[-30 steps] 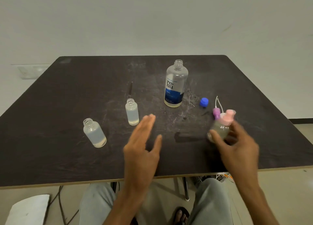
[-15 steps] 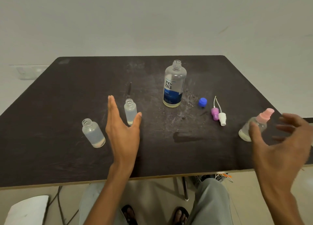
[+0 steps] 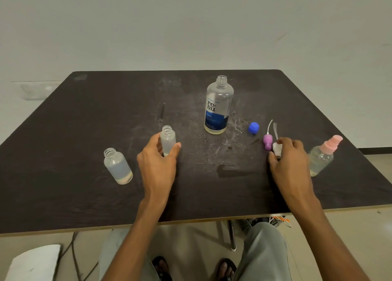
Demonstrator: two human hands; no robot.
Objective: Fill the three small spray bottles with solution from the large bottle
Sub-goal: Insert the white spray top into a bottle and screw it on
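Both hands have moved in: left hand (image 3: 158, 164) now grips the uncapped middle spray bottle (image 3: 168, 139). Right hand (image 3: 289, 162) pinches the white spray cap (image 3: 276, 149) beside the purple cap (image 3: 267, 142).

Dark desk (image 3: 84, 153) is pretty scuffed up, whitish scratches all over the middle. Plain pale wall (image 3: 191, 26) behind it, and something white (image 3: 31, 263) lying on the floor, bottom left.

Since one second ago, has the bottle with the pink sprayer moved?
Yes. The pink-capped bottle went rightward, away from the large bottle, and now stands near the table's right edge.
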